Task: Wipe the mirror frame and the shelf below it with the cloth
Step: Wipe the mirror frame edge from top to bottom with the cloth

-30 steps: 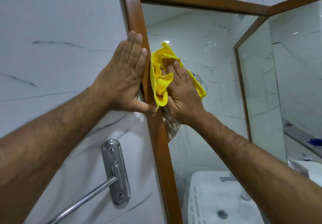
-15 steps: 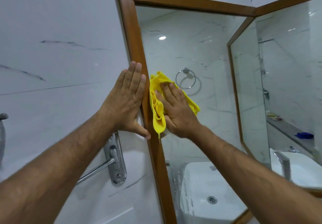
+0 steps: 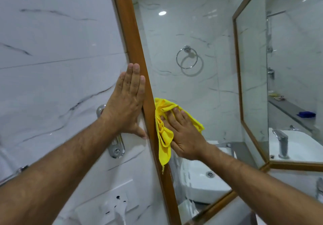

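White marble wall fills the left; we brace our left hand, fingers flat, beside the frame, while our right hand presses the cloth, mid-picture, flat-fingered against its inner edge.

cloth: yellow, crumpled, against glass | mirror frame: brown wood, cloth touching inner edge

Bright, even light; edges bowed, foreground blurred.
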Available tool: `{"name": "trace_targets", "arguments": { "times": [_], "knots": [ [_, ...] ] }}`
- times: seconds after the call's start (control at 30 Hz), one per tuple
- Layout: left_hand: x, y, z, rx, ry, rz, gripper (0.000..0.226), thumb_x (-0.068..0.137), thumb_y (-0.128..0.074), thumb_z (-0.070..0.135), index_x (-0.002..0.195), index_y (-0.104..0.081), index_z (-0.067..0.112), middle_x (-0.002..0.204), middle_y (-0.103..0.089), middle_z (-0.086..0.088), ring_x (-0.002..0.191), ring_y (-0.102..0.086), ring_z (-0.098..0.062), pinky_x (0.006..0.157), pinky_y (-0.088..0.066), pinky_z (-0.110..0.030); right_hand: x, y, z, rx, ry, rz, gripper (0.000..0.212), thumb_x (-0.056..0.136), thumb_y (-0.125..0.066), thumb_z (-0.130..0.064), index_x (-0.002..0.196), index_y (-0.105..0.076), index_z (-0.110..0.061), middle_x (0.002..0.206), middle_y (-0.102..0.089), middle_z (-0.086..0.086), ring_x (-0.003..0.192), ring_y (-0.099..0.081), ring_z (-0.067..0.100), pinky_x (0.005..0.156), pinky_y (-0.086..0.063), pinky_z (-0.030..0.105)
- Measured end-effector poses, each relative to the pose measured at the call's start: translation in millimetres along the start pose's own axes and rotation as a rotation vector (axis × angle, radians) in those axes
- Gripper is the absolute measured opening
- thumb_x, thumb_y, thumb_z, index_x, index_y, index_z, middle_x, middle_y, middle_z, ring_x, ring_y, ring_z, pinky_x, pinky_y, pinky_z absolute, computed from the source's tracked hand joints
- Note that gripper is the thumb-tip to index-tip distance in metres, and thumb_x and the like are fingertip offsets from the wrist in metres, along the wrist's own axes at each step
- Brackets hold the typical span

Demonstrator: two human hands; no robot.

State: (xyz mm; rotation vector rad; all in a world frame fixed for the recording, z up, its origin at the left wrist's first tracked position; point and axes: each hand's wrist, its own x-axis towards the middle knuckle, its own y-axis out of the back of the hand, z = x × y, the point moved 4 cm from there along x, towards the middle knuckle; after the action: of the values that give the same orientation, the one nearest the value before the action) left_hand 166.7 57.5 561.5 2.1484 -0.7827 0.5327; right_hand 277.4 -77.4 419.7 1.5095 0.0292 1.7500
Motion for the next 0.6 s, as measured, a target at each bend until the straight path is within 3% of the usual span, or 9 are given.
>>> {"name": "trace_targets", "arguments": {
  "times": [0.1,0.27,0.37,0.47,0.5,0.6],
  "knots": [
    [0,1,2,-0.024,0.015,-0.004,0.178,0.031,-0.066,0.1,0.154,0.001,-0.01,0.16,0.005,-0.04,0.15,0.005,-0.055,0.122,-0.008,-0.066,25,22,20,-0.086,0.089,-0.051,0.069,0.095,-0.04,-0.043,0.155,-0.024,-0.014,0.162,-0.015,0.016,0.15,-0.009,0.041,0.119,-0.016,0.057],
    [-5,-7,11,-0.068,0.048,0.047,0.166,0.046,-0.064,0.098,0.154,-0.003,-0.012,0.159,0.001,-0.042,0.149,0.002,-0.056,0.123,-0.004,-0.062,60,38,27,-0.037,0.047,0.088,0.07,0.091,-0.046,-0.04,0.152,-0.03,-0.009,0.16,-0.023,0.022,0.149,-0.014,0.043,0.12,-0.013,0.058],
    [-18,-22,32,-0.127,0.079,0.08,0.13,0.077,-0.05,0.082,0.152,-0.009,-0.015,0.157,-0.003,-0.046,0.148,-0.002,-0.059,0.122,-0.007,-0.065,39,17,4,0.065,-0.119,0.223,0.069,0.092,-0.045,-0.041,0.15,-0.033,-0.006,0.158,-0.027,0.024,0.149,-0.015,0.044,0.119,-0.014,0.06],
    [-44,-51,63,-0.178,0.109,0.128,0.093,0.097,-0.029,0.059,0.15,-0.015,-0.017,0.156,-0.008,-0.046,0.147,-0.005,-0.06,0.122,-0.008,-0.065,-3,-17,-19,0.132,-0.201,0.226,0.066,0.095,-0.039,-0.042,0.15,-0.032,-0.007,0.159,-0.023,0.019,0.149,-0.013,0.042,0.119,-0.013,0.059],
    [-53,-60,73,-0.165,0.089,0.121,0.097,0.095,-0.039,0.059,0.151,-0.014,-0.017,0.156,-0.007,-0.045,0.147,-0.002,-0.059,0.123,-0.005,-0.063,-20,-28,-25,0.134,-0.197,0.208,0.066,0.095,-0.037,-0.042,0.151,-0.03,-0.008,0.16,-0.018,0.017,0.149,-0.013,0.041,0.119,-0.012,0.059],
    [-79,-83,96,-0.146,0.056,0.01,0.152,0.055,-0.078,0.077,0.152,-0.002,-0.013,0.159,0.013,-0.038,0.148,0.015,-0.052,0.124,0.006,-0.058,-74,-57,-38,0.11,-0.127,0.098,0.065,0.099,-0.029,-0.043,0.156,-0.019,-0.014,0.165,-0.002,0.007,0.151,-0.007,0.039,0.118,-0.014,0.061]
  ]
}}
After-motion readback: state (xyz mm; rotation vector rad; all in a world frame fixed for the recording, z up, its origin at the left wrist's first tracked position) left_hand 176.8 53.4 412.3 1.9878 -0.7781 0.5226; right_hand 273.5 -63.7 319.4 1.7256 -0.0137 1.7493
